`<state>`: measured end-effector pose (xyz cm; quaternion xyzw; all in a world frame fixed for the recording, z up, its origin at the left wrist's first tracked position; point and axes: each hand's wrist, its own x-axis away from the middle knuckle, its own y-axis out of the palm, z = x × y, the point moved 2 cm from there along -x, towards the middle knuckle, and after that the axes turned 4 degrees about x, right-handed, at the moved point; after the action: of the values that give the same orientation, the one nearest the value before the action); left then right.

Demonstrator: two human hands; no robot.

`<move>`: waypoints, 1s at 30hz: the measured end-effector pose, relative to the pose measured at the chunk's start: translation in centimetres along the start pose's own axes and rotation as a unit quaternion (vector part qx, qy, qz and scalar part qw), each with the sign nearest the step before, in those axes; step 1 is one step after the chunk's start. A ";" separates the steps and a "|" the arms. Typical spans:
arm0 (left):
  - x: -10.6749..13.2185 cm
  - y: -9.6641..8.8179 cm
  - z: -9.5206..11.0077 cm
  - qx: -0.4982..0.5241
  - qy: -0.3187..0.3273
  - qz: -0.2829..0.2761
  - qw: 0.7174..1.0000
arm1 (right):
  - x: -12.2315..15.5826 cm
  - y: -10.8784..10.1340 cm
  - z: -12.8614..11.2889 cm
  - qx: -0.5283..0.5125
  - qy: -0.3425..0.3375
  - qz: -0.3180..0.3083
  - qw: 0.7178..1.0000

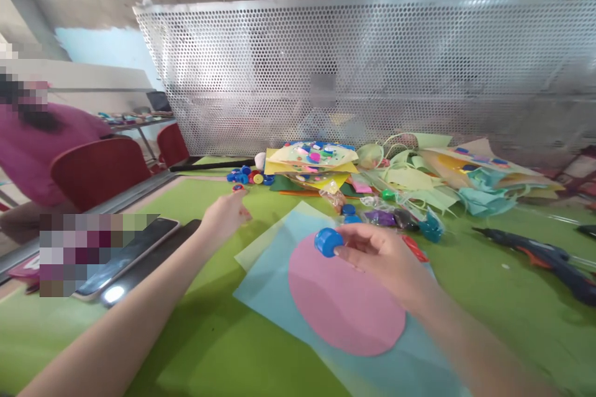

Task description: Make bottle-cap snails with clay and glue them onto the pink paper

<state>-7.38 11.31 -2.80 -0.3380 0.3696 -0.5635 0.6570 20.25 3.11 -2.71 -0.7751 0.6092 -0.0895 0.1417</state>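
My right hand point(379, 254) pinches a blue bottle cap point(328, 242) between thumb and fingers. The cap is above the upper edge of a pink paper oval point(347, 304), which lies on a light blue sheet of paper point(265, 285). My left hand point(226, 214) stretches forward over the green table, index finger out and thumb apart from it. Its fingertip is at a small red-and-blue cap point(238, 188); whether it touches cannot be told. Just beyond lies a cluster of blue caps point(241, 175) with a yellow one point(257, 178).
A glue gun point(544, 257) lies at right. Stacked decorated papers point(311, 158), cut paper pieces point(410, 177) and small bags point(379, 217) line the back, before a perforated metal screen point(372, 68). Phones point(135, 254) lie at left. A person in pink point(51, 136) sits beyond.
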 end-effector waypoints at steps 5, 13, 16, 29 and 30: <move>2.7 -1.2 3.4 0.174 0.077 0.006 0.982 | 0.3 0.2 -0.4 -0.045 0.015 -0.036 0.998; 7.9 0.0 7.0 0.571 0.105 -0.096 0.808 | 0.6 1.1 -0.6 -0.108 0.010 -0.066 0.992; 8.8 0.1 7.3 0.585 0.099 -0.120 0.796 | 0.8 1.2 -0.5 -0.086 0.018 -0.068 0.994; 10.0 -0.2 8.0 0.522 0.163 -0.080 0.834 | 1.1 1.6 -0.9 -0.020 0.064 -0.054 0.996; 10.0 -0.2 8.0 0.520 0.162 -0.081 0.835 | 1.1 1.6 -1.0 -0.017 0.067 -0.053 0.996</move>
<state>0.38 1.60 0.29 0.1211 0.0944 -0.7702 0.6190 18.72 1.60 -2.37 -0.8007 0.5771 -0.1381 0.0825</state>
